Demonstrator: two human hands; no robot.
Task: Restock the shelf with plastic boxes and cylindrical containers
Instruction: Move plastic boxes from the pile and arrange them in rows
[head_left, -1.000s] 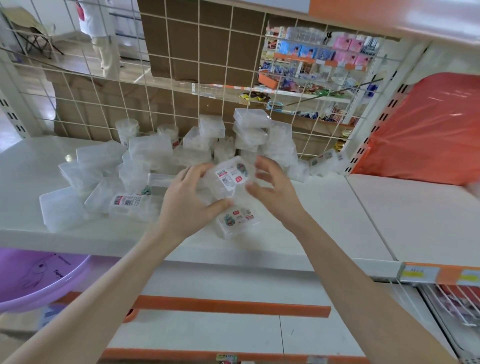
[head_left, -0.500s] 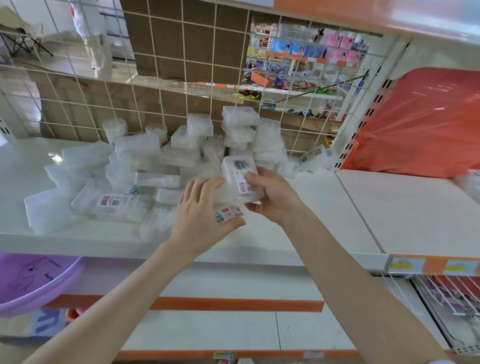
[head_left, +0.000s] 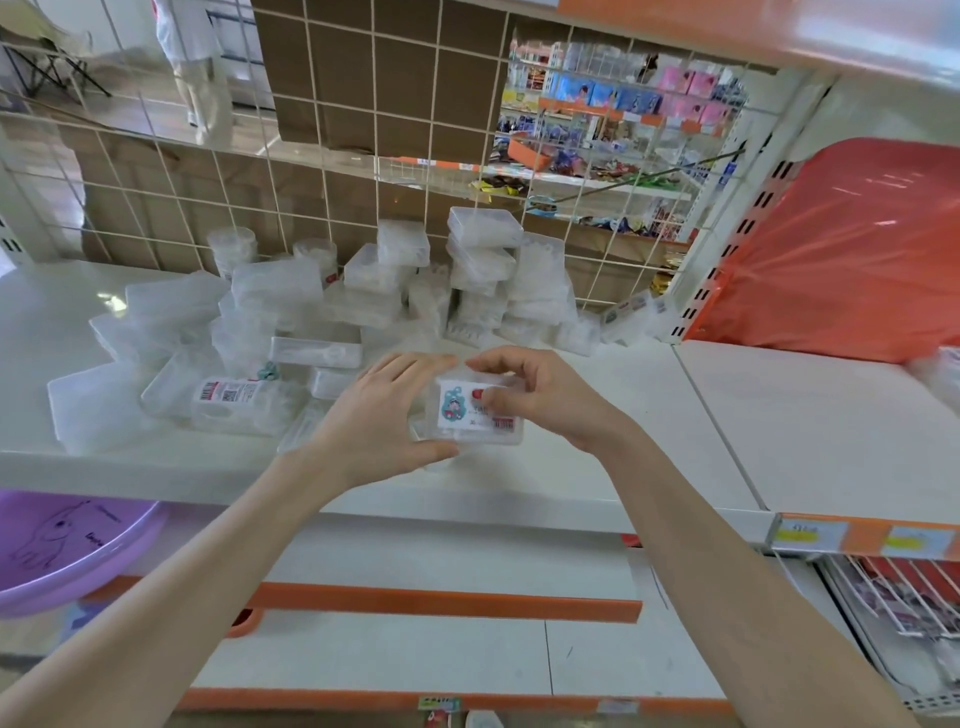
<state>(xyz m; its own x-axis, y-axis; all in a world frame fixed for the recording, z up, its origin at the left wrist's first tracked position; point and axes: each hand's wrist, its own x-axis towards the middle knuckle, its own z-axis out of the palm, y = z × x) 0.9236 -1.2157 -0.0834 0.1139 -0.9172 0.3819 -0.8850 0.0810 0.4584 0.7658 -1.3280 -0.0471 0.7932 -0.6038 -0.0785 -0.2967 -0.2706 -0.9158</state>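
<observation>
Plastic boxes heaped on white shelf before wire grid.

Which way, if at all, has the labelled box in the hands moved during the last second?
Yes. The labelled box has come down toward the front edge of the shelf, away from the stacked boxes behind it.

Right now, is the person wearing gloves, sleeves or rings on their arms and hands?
No gloves. The left hand and the right hand are bare. The left forearm and the right forearm are bare to the picture's edge, so no sleeves show. I see no watch, bracelet or ring.
</observation>
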